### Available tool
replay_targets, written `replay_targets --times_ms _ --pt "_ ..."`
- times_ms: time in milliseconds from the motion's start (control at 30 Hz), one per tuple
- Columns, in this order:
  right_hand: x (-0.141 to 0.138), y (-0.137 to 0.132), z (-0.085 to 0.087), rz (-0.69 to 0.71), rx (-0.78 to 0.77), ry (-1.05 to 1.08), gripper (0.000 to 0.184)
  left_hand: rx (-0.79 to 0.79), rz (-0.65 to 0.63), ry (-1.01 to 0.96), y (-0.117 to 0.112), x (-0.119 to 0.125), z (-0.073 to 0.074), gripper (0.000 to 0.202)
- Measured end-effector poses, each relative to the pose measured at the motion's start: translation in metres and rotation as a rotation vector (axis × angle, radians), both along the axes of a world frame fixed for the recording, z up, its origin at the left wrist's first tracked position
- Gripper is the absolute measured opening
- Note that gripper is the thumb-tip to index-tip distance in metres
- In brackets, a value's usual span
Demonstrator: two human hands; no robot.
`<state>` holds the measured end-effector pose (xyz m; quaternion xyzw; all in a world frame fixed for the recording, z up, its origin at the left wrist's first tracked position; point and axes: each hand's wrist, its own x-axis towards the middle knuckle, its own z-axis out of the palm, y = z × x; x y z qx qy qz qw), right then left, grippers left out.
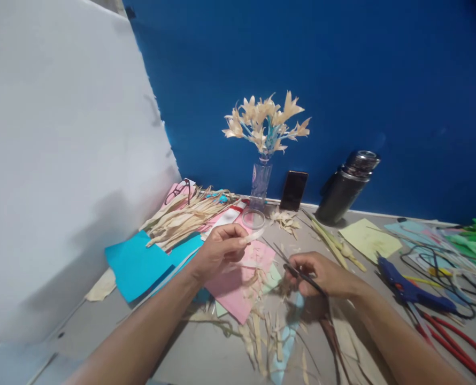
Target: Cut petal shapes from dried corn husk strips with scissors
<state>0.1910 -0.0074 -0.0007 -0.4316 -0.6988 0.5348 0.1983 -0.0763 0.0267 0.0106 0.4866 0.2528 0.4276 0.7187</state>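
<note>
My left hand (220, 247) is closed in a pinch on a small pale strip of dried leaf (254, 235), held above a pink paper sheet (242, 280). My right hand (322, 274) is wrapped round a pair of dark scissors (292, 263), whose thin blades point up and left toward the strip. Cut leaf scraps (262, 326) lie on the table below both hands.
A heap of dried leaf strips (182, 216) lies on blue paper (141, 263) at left. At the back stand a vase of leaf flowers (264, 133), a phone (293, 190) and a dark flask (344, 187). A blue glue gun (406, 289), cables and red pliers sit at right.
</note>
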Motion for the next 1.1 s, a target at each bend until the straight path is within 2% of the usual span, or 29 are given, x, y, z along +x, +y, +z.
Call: replay_targets --times_ms 133,367,700,833,1100 --pt "-0.0051 -0.0037 0.0075 0.011 -0.009 -0.051 0.026 -0.031 -0.082 0.15 -0.0002 0.0029 -0.003 0.022" --pt "-0.0039 -0.0034 0.0074 0.022 0.017 -0.093 0.032 0.009 -0.119 0.278 0.0 0.0056 -0.0051 0.019" --pt "-0.0005 -0.0025 -0.0009 0.024 0.002 -0.11 0.039 0.001 -0.11 0.357 0.0 0.0049 -0.003 0.019" --pt "-0.0014 -0.0032 0.0008 0.072 -0.019 -0.106 0.038 0.012 -0.152 0.355 0.0014 0.0026 -0.003 0.021" --pt "-0.0016 -0.0041 0.0026 0.078 -0.042 -0.122 0.045 0.043 -0.215 0.391 0.0029 -0.0018 -0.0002 0.018"
